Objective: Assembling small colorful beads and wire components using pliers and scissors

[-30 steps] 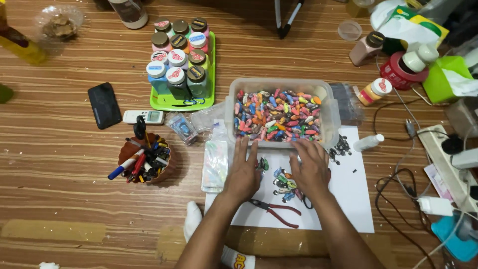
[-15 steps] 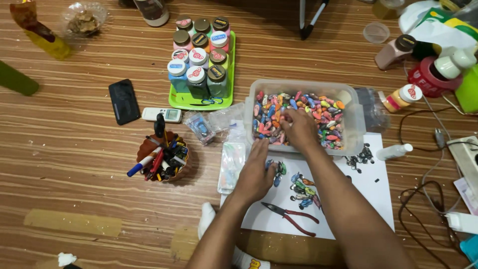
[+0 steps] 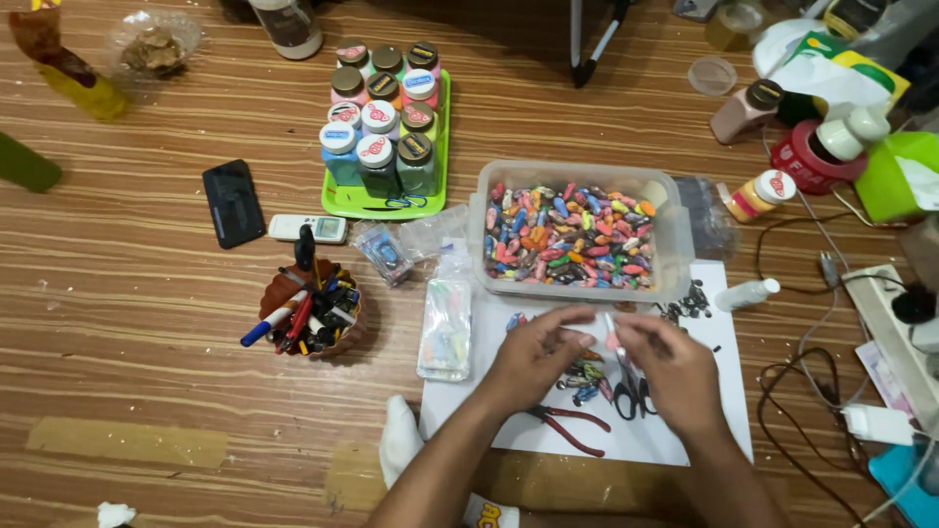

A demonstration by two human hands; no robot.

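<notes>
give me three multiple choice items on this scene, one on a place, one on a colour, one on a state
1. Where is the clear tub of colourful pieces?
A. beyond the hands
B. left of the phone
C. on the green tray

2. What colour are the pliers' handles?
A. blue
B. red
C. yellow

3. How is the tub?
A. lidded
B. open and nearly full
C. empty

A: it sits at the white sheet's far end, past the left hand and right hand.
B: red handles show on the sheet.
B: no lid, pieces heaped inside.
</notes>
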